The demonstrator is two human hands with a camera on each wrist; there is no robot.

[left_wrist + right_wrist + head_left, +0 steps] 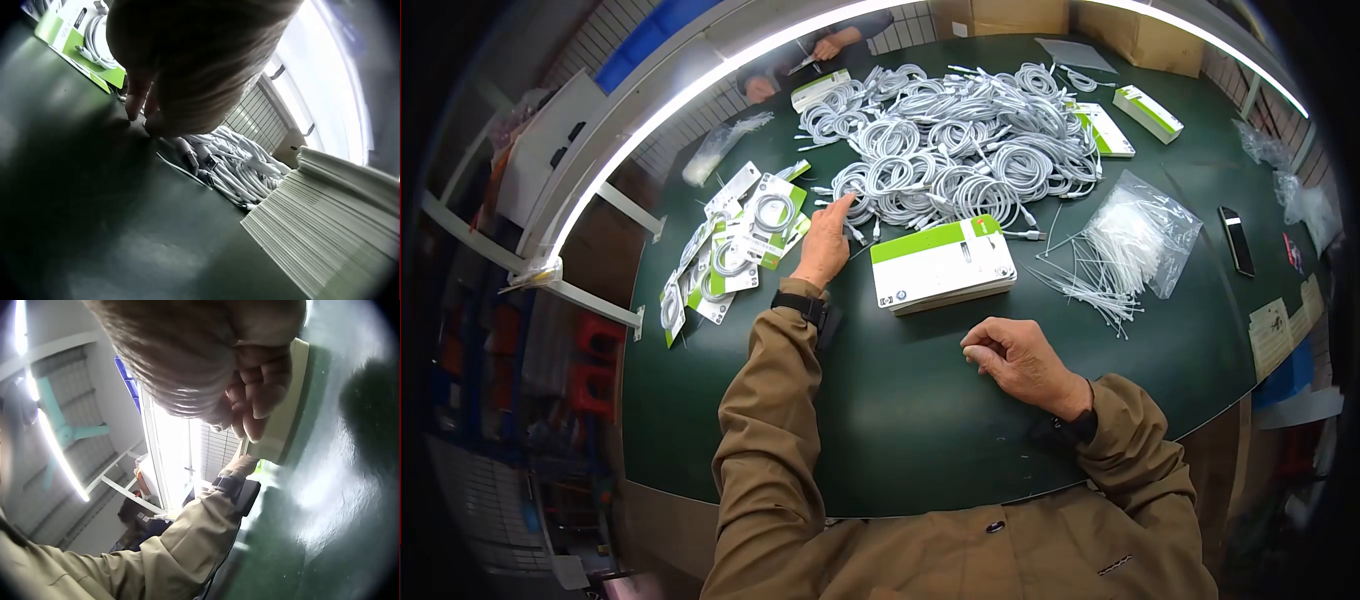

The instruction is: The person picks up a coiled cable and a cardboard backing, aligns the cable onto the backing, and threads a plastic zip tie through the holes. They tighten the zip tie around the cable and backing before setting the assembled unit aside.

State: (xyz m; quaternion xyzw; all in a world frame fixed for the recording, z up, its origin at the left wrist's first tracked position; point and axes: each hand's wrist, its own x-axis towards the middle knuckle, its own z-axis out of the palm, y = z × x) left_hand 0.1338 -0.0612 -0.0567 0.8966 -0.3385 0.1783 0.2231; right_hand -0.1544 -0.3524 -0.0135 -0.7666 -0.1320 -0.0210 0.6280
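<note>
And there's the big heap of coiled pale-grey cables (pixel 960 112), upper centre! The left hand (pixel 825 245) reaches its left edge, index finger extended; whether it grips, can't tell. Right hand (pixel 1025 362), just right of centre: loosely curled, visibly empty. Best lift one coil gently, avoiding tangles.

And we've got: grn tabletop (pixel 900 440) mid-rm | wht frame (pixel 590 300) on L | bright lamp (pixel 328 81) blazing o'head | grid-lined wall (pixel 251 122) behind | ribbed clg (pixel 70 384), teal fan (pixel 65 433), lit strip lt (pixel 63 456) | cardbd boxes (pixel 1145 40) far edge
</note>
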